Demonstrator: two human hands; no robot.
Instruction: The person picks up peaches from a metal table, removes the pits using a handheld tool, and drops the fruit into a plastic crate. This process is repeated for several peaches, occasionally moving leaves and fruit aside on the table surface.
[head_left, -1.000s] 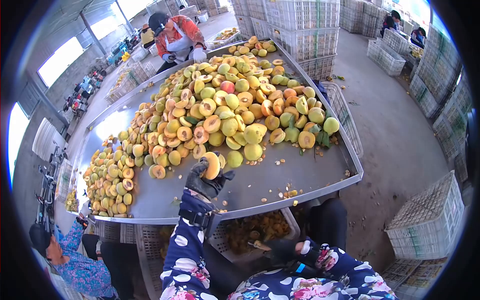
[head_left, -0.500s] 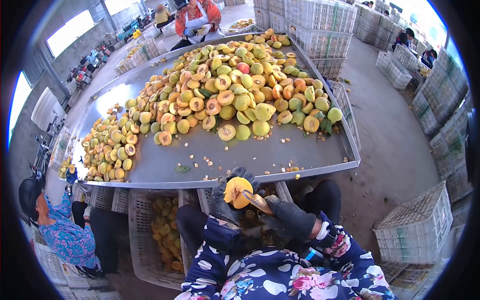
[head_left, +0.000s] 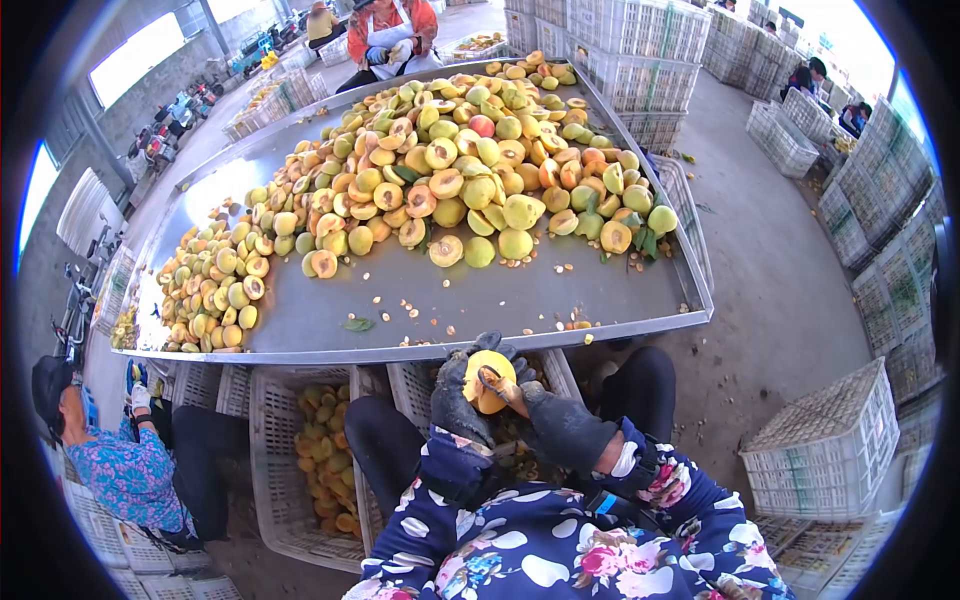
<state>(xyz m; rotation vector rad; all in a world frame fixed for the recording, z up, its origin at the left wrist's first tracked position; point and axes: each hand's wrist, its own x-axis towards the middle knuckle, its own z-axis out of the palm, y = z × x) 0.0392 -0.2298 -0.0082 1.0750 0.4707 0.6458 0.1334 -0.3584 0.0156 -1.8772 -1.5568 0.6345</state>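
Just off the near edge of the metal table (head_left: pixel 350 337), the left hand (head_left: pixel 458 402) cups a peach half (head_left: pixel 482 400), fingers curled around it. The right hand (head_left: pixel 568 428) pinches a wooden-handled tool (head_left: pixel 513 398), its tip now on the cut middle. Before, the hands were apart. Farther off, peaches (head_left: pixel 460 185) sit in a big pile.
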